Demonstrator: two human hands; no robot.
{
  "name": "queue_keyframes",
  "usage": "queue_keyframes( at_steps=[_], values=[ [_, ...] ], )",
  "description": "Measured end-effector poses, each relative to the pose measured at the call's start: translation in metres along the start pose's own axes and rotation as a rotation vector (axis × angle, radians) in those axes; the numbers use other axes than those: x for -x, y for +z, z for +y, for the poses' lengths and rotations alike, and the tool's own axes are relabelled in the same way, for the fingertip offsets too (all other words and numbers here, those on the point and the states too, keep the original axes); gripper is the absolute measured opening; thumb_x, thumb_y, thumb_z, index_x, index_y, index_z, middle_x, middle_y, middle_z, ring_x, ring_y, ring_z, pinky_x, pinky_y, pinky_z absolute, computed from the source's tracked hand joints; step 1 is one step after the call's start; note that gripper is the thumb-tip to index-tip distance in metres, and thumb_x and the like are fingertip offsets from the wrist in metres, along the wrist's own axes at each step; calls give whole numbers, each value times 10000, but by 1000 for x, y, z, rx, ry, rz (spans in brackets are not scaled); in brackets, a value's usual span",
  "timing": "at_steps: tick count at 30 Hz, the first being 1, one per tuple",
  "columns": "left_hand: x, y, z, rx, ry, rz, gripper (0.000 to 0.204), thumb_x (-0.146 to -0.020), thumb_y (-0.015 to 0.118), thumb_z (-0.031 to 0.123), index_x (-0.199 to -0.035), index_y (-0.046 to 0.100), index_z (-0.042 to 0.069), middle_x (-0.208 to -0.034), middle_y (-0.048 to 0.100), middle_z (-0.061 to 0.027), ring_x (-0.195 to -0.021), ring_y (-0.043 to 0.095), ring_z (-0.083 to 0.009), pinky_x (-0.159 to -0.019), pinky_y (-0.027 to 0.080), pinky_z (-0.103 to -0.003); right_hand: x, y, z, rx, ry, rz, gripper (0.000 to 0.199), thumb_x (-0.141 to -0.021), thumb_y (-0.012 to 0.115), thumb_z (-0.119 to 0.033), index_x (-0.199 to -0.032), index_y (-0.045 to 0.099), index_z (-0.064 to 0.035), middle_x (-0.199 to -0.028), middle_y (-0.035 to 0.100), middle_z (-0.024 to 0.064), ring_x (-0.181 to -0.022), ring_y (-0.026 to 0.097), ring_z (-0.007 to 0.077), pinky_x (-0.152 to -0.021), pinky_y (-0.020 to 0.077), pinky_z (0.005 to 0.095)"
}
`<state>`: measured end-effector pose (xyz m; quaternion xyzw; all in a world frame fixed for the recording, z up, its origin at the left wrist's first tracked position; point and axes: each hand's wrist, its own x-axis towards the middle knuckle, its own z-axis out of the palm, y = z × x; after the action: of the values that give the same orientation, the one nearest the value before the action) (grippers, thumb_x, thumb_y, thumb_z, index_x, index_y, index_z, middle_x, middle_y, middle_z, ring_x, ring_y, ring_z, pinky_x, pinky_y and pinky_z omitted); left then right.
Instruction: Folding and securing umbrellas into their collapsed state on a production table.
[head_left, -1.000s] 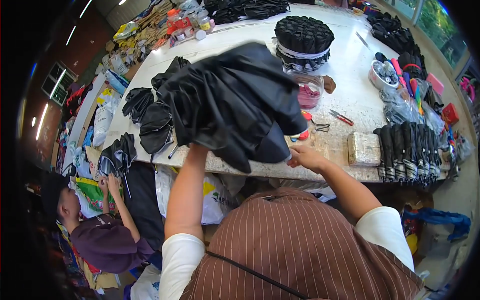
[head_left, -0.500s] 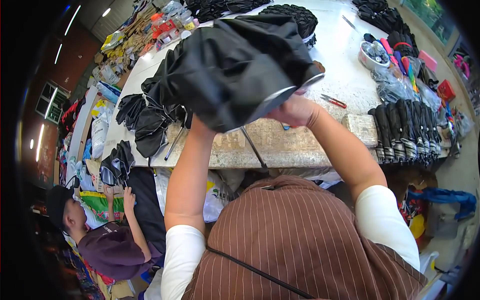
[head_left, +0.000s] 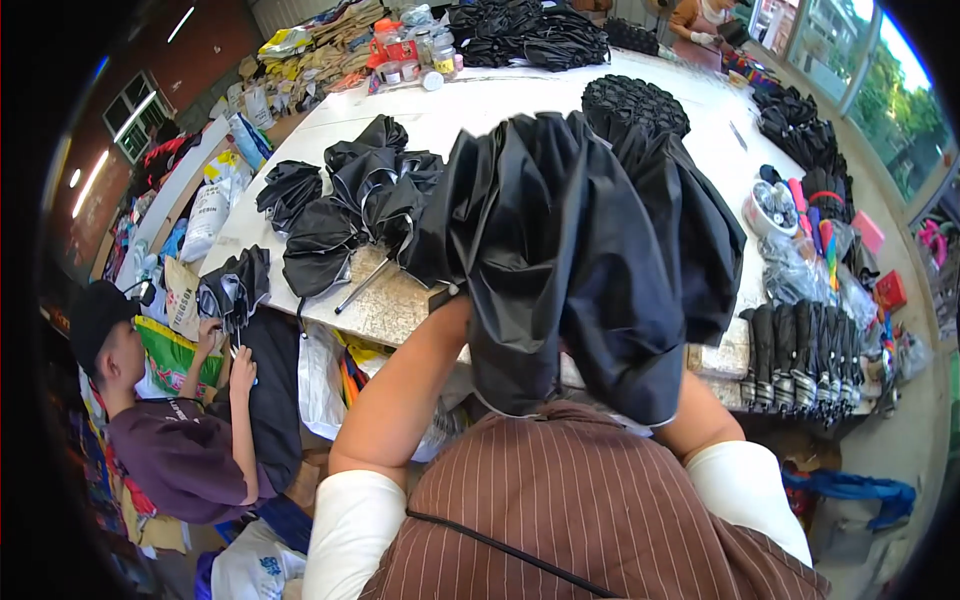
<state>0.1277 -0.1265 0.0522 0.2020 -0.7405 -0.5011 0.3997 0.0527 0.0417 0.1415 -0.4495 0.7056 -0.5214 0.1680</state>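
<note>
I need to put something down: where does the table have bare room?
Bare white tabletop shows between the jars and the loose black umbrellas; a narrower strip lies between the round black bundle and the white bowl. The right edge is crowded with plastic bags and folded umbrellas. The held black umbrella hides the tabletop beneath it.

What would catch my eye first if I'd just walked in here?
Probably the big gathered black cloth, apparently an umbrella canopy, filling the middle of the view and hiding the person's hands. Next might be the row of folded black umbrellas along the near right edge of the white table. At the far left, a co-worker in a purple top and black cap stands out too.
</note>
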Motion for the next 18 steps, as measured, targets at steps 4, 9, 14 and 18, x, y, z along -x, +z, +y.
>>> queue_keyframes(
  at_steps=[4,9,14,18],
  values=[
    [20,-47,-77,277,-318,-484,393,-870,582,140,-1232,512,3,-1094,611,-62,-911,597,-179,-889,425,-270,-15,-1,53,-221,207,5,561,-841,615,-308,-1291,446,-19,-1241,510,165,-1072,530,212,-974,379,322],
    [22,-89,-65,132,-334,8,401,-834,609,237,-1164,558,14,-1167,581,-114,-1089,535,-216,-927,421,-321,4,-20,145,-631,347,141,538,-877,544,-337,-1304,432,-29,-1232,520,156,-1068,531,222,-926,416,331],
    [27,-20,-31,-497,352,-614,416,-797,635,315,-1153,573,107,-1159,565,-76,-1160,473,-243,-1058,230,-446,-12,23,214,-1021,506,213,523,-914,473,-367,-1317,419,-39,-1223,530,148,-1065,532,233,-879,452,340],
    [23,-86,-66,-161,-312,-152,159,-856,545,126,-981,591,40,-762,567,-2,-731,521,-109,-675,412,-239,-7,5,214,-669,399,259,503,-916,474,-353,-1316,428,-51,-1220,533,146,-1066,527,239,-896,437,346]
  ],
)
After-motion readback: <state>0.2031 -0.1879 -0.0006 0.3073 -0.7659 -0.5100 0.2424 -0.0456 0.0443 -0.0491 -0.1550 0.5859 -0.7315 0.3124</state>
